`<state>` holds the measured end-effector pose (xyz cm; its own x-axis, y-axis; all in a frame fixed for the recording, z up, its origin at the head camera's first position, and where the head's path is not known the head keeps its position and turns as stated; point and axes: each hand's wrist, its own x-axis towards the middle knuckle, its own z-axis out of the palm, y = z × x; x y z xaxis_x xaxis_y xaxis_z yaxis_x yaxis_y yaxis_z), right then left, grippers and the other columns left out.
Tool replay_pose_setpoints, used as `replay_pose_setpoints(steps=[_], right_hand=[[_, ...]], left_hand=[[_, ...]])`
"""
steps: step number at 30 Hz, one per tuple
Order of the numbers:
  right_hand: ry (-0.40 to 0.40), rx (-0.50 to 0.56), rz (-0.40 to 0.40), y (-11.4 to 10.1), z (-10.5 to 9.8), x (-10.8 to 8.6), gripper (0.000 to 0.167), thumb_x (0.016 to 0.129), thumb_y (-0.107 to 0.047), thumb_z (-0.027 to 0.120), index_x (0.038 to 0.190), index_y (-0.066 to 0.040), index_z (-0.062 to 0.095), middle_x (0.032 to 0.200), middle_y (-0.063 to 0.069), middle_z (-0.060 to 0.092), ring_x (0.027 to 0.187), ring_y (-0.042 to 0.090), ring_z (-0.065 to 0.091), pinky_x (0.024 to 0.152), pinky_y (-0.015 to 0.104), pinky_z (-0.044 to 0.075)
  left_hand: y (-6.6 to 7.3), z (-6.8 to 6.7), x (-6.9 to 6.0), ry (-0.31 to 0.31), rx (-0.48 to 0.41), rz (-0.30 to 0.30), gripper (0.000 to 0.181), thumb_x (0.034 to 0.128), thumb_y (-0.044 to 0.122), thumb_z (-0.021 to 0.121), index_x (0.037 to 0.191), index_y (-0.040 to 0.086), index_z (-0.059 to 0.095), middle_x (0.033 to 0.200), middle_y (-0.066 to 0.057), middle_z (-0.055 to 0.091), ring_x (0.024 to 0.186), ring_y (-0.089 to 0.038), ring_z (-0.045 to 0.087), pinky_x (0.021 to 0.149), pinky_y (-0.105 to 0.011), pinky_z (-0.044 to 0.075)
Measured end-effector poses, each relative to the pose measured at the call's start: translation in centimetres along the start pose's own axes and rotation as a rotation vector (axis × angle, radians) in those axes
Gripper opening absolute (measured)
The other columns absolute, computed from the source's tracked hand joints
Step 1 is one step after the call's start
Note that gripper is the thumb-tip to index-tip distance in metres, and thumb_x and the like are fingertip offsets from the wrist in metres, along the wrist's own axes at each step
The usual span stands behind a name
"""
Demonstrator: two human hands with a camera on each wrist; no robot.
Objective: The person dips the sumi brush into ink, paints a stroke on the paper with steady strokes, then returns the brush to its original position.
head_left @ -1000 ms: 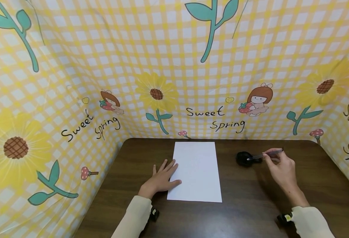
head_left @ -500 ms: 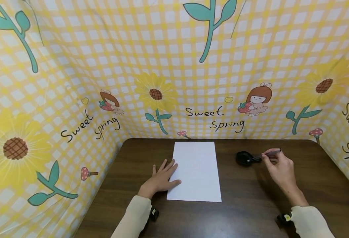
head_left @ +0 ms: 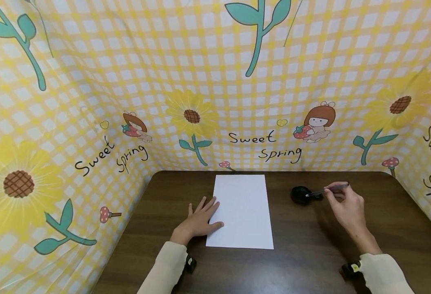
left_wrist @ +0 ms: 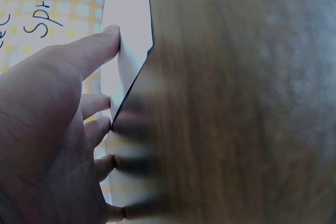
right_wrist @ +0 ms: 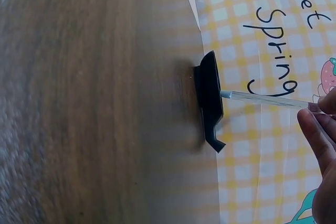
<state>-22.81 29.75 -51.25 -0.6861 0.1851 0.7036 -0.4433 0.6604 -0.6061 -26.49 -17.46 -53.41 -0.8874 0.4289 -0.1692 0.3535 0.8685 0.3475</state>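
A sheet of white paper [head_left: 242, 212] lies on the dark wooden table. My left hand [head_left: 197, 220] rests flat on its left edge, fingers spread, the thumb over the sheet. In the left wrist view, the fingertips [left_wrist: 105, 167] touch down along the paper's edge. To the right of the sheet, my right hand [head_left: 349, 210] pinches a slim pen with a clear barrel [right_wrist: 262, 99] between thumb and fingers. The pen's whitish end meets, or hovers just at, a small black shallow dish [head_left: 301, 195] with a short handle. Whether the dish holds anything cannot be made out.
A yellow checked cloth [head_left: 259, 94] with sunflowers and lettering hangs behind the table and along both sides. The brown tabletop [head_left: 296, 265] runs around the paper and the dish. Each wrist wears a small black device, such as the left wrist device [head_left: 190, 264].
The right hand and pen shift only very slightly, the pen's end staying at the black dish. The left hand and the paper hold still.
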Motion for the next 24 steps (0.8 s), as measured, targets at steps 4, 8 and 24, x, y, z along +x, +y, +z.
replay_pose_setpoints(steps=[4,8,24], right_hand=[[0.013,-0.005,-0.017,0.0,-0.2,0.0,0.020,0.090,0.009,0.079,0.107,0.006,0.069,0.095,0.017,0.076,0.090,-0.029,0.058,0.078,-0.003,0.047],[0.028,-0.009,-0.021,0.1,-0.3,0.1,0.019,0.090,0.009,0.078,0.106,0.006,0.069,0.095,0.017,0.077,0.091,-0.028,0.058,0.078,-0.002,0.048],[0.044,-0.016,0.015,0.3,-1.4,-0.1,0.017,0.091,0.011,0.075,0.107,0.008,0.068,0.095,0.023,0.075,0.090,-0.029,0.057,0.079,-0.004,0.046]], left_hand=[[0.0,0.0,0.0,-0.002,-0.005,0.002,0.083,0.1039,0.061,0.057,0.170,0.019,0.031,0.180,-0.004,0.017,0.168,-0.039,0.006,0.124,-0.081,-0.002],[0.0,0.0,0.0,-0.002,0.000,0.000,0.083,0.1038,0.062,0.056,0.170,0.020,0.031,0.180,-0.003,0.017,0.168,-0.039,0.006,0.124,-0.081,-0.001],[0.0,0.0,0.0,0.001,-0.001,-0.009,0.083,0.1035,0.061,0.057,0.170,0.020,0.031,0.180,-0.003,0.017,0.168,-0.039,0.006,0.124,-0.081,-0.001]])
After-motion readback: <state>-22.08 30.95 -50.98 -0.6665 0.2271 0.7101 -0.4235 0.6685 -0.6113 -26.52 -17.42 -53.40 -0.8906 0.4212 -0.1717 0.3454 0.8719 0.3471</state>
